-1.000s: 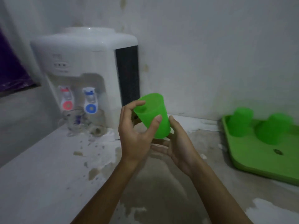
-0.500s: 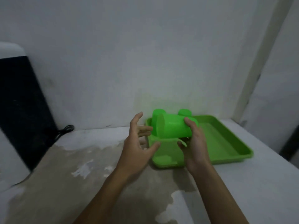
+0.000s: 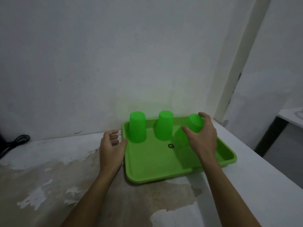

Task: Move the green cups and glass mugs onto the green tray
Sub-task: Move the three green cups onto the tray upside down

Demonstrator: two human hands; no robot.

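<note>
Green plastic fills the middle of my view: a tray (image 3: 155,167) lies on the table (image 3: 49,161), its far edge close to the wall (image 3: 114,63). Two cups stand upside down along the tray's back part, the left cup (image 3: 137,127) near the left rim and the middle cup (image 3: 164,126) just beside it, apart from each other. My right hand (image 3: 202,136) grips a third cup (image 3: 188,130), thumb on its near side and fingers curled over its base; this cup is also mouth-down but tilted, its base leaning to the right. Whether its rim touches the tray floor I cannot tell. A small dark round mark (image 3: 171,145) sits on the tray floor between the middle cup and the held one. My left hand (image 3: 111,145) hangs empty just beside the tray's left rim, fingers loosely curled and spread, thumb close to the rim. A black cable (image 3: 16,140) lies at the far left against the wall.
</note>
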